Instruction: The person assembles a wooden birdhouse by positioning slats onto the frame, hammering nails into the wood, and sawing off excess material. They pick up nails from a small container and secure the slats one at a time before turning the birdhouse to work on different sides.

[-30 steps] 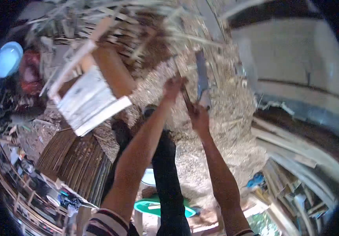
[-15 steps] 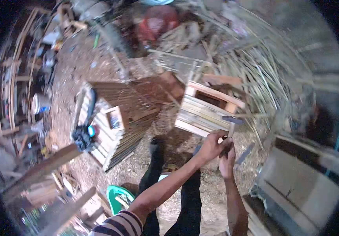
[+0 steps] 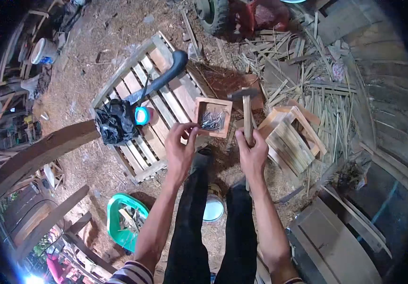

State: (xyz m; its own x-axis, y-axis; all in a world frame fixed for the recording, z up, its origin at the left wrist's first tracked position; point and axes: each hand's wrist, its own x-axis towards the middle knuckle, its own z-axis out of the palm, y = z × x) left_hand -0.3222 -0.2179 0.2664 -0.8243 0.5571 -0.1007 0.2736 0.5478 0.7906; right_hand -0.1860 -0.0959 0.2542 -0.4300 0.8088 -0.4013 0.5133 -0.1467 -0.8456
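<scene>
Hammer [image 3: 245, 111]: held in the right hand [image 3: 252, 154], whose fist is wrapped fully round the lower end of the wooden handle. The shaft points away from the body and the dark metal head is at the far end. The head sits over the ground just right of the nail box [image 3: 212, 117] and left of a small slatted crate [image 3: 291, 137].

Left hand [image 3: 180, 146]: raised beside the right one, palm turned inward. Its fingers [image 3: 183, 127] are curled, with the thumb close to them, at the near left corner of the nail box. Cannot tell whether a nail is pinched there; too small to make out.

Nail box: a shallow square wooden frame with a heap of dark nails inside. It rests at the near right corner of a slatted wooden panel [image 3: 133, 156] lying flat on the dirt.

On the panel:
- a long blade with a curved dark handle [image 3: 161, 78], laid diagonally
- a crumpled black bag [image 3: 115, 125] at the left edge
- a small blue-topped container [image 3: 142, 115] just beside the bag

Past the crate is a loose scatter of bamboo strips [image 3: 308, 80]. Farther off at the top are a tyre [image 3: 211, 14] and a red sack [image 3: 265, 16].

Near the body, the person's dark trouser legs frame a white tin [image 3: 212, 208] on the ground between the feet. A green basin [image 3: 119, 227] holding scraps sits to the left of the legs. A heavy plank [image 3: 38, 154] slants across the left side.
</scene>
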